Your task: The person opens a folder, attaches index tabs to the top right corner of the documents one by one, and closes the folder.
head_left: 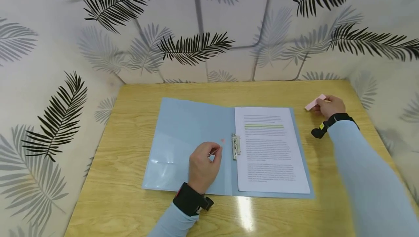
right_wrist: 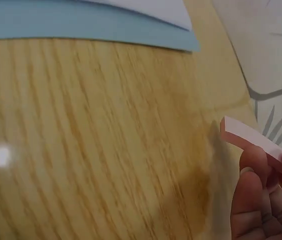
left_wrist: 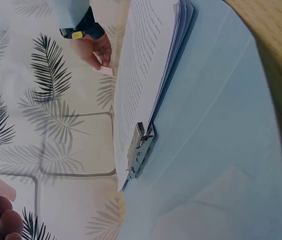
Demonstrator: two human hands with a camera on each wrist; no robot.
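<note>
My left hand (head_left: 204,164) is above the inside cover of an open light-blue folder (head_left: 186,128), with thumb and fingers pinched together. In the left wrist view a single pink sticky note (left_wrist: 5,189) sticks out from those fingertips. Over the table to the right of the folder, my right hand (head_left: 331,106) pinches a narrow pink sticky note pad (head_left: 315,102) between thumb and fingers. The pad's thick edge shows in the right wrist view. A stack of printed sheets (head_left: 268,164) lies on the folder's right side, beside a metal clip (head_left: 235,146).
The folder lies on a wooden table (head_left: 114,157). A yellow-green highlighted line (head_left: 263,125) crosses the upper part of the top sheet. Leaf-patterned cloth (head_left: 209,19) hangs behind the table and along its sides.
</note>
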